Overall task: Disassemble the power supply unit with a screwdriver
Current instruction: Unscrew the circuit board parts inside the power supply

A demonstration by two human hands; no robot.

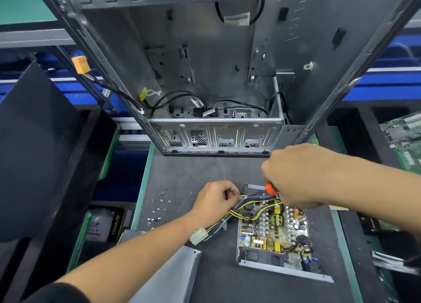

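The opened power supply unit lies on the dark mat with its cover off, its circuit board and metal base tray showing. My right hand is closed around an orange-handled screwdriver, held point down over the far edge of the board. My left hand grips the bundle of yellow, black and blue cables at the unit's far left corner. The bundle runs left to a white connector. The screwdriver's tip is hidden behind my hand and the wires.
An empty grey computer case stands open behind the unit. Several loose screws lie on the mat to the left. The removed grey cover rests near the front. A black panel leans at left; green circuit boards sit at right.
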